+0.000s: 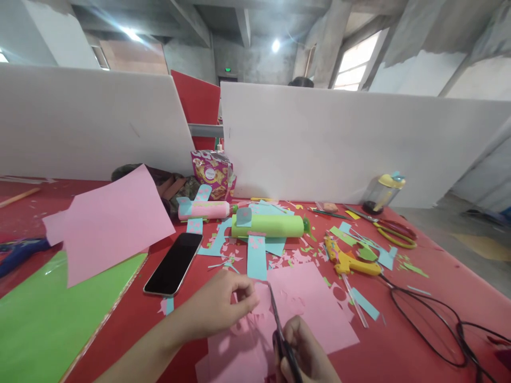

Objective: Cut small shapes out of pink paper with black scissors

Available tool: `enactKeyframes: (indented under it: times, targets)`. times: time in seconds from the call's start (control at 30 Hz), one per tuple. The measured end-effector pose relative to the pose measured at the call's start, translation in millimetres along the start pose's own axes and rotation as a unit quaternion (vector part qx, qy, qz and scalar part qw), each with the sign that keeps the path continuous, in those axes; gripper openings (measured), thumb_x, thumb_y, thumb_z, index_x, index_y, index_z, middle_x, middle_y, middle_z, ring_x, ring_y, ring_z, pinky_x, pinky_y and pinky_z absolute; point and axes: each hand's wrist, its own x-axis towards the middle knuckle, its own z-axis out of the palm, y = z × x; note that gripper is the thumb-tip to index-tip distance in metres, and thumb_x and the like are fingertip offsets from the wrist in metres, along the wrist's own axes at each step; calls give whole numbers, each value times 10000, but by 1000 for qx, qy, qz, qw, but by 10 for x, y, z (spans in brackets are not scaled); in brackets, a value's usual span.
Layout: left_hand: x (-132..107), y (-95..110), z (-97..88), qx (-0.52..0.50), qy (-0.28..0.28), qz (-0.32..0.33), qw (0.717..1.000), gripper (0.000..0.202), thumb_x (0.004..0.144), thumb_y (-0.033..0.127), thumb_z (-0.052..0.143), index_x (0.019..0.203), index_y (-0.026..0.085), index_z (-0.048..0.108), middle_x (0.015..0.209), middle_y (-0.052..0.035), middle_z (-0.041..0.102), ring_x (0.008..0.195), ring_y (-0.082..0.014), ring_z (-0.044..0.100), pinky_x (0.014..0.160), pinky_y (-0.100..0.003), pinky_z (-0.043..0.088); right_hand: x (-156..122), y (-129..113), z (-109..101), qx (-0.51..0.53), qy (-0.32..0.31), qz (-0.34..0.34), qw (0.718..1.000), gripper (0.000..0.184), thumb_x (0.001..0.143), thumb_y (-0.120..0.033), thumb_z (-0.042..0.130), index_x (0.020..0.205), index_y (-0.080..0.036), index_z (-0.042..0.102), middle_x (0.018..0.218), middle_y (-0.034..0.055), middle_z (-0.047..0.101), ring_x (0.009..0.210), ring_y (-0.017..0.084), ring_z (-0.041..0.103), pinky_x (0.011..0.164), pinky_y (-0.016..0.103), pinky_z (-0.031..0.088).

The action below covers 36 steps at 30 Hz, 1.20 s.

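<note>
Pink paper piece (262,304): is sitting between the two hands, just right of the left thumb and alongside the scissor blades; its lower part is showing cut-out gaps.
Left hand (217,300): is pinching the pink paper piece, thumb and forefinger closing on its left edge, the other fingers curling underneath and mostly hiding from view.
Left arm: is slanting up from the bottom edge toward the middle, the back of the hand facing up.
Scissors (280,338): are pointing away from the person, tips leaning slightly left; how far the blades are parting, I cannot tell.
Right hand (305,354): is gripping the scissors, fingers wrapping around the dark handles, the wrist entering from the bottom edge.
Pink sheet (325,322): is lying flat on the red table (383,354), behind and to the right of the scissors.
Green tube (275,226): is resting beyond the hands, with a blue strip (256,260) extending from it toward the left hand.
Phone (174,264): is lying face up near the left hand, its screen showing black.
Glue gun (351,262): is lying on its side, well apart from the right hand, among paper scraps.
</note>
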Motion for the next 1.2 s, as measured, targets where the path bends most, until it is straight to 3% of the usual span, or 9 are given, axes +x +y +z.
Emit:
enactKeyframes:
  times: [0.33, 0.47, 0.6, 0.67, 0.8, 0.93, 1.2]
  targets:
    - [-23, 22, -13, 37, -26, 15, 999, 242, 741, 240, 401, 512, 164, 381, 541, 23, 491, 562, -102, 458, 582, -205, 341, -16, -18, 0, -7, -6, 7, 1000, 468, 590, -572, 621, 674, -214, 331, 481, -97, 409, 349, 22, 296, 368, 156, 213]
    - [-18, 21, -33, 43, -20, 6, 999, 227, 742, 249, 410, 531, 164, 414, 552, 17, 515, 559, -107, 464, 553, -204, 335, -3, -33, -3, -17, 25, 41, 999, 420, 660, -480, 615, 651, -221, 285, 411, -124, 387, 288, 8, 256, 321, 128, 184]
    - [-4, 35, -69, 41, -17, -8, 999, 239, 755, 269, 408, 544, 160, 432, 570, 15, 513, 579, -112, 465, 586, -220, 344, 53, -20, -29, 15, 63, 31, 997, 472, 624, -526, 620, 650, -231, 252, 370, -125, 425, 252, 27, 292, 288, 133, 248]
    - [-2, 39, -79, 31, -20, -20, 999, 245, 760, 284, 409, 550, 160, 440, 581, 15, 514, 590, -115, 468, 600, -230, 348, 65, -34, -44, 32, 76, 28, 996, 433, 667, -501, 599, 668, -231, 260, 393, -123, 434, 272, 39, 333, 310, 151, 311]
    - [-3, 22, -62, -2, -10, -34, 999, 238, 764, 316, 420, 587, 163, 463, 620, 12, 530, 622, -125, 483, 620, -242, 358, 45, -98, -72, 54, 91, -18, 994, 416, 665, -449, 633, 706, -226, 285, 557, -92, 495, 359, 32, 390, 346, 140, 308]
    - [12, -3, -18, -25, 3, -38, 999, 193, 753, 305, 445, 630, 165, 493, 658, 7, 556, 655, -131, 503, 666, -254, 377, 24, -155, -77, 25, 48, -41, 998, 364, 683, -422, 626, 773, -220, 337, 684, -41, 529, 570, 96, 530, 560, 252, 434]
    - [35, -9, 51, -66, 16, -46, 997, 99, 723, 250, 473, 676, 170, 509, 679, 4, 567, 666, -136, 529, 683, -274, 402, 17, -271, -29, -28, 58, -20, 998, 428, 609, -421, 689, 715, -224, 324, 676, -67, 453, 564, 92, 492, 571, 257, 389]
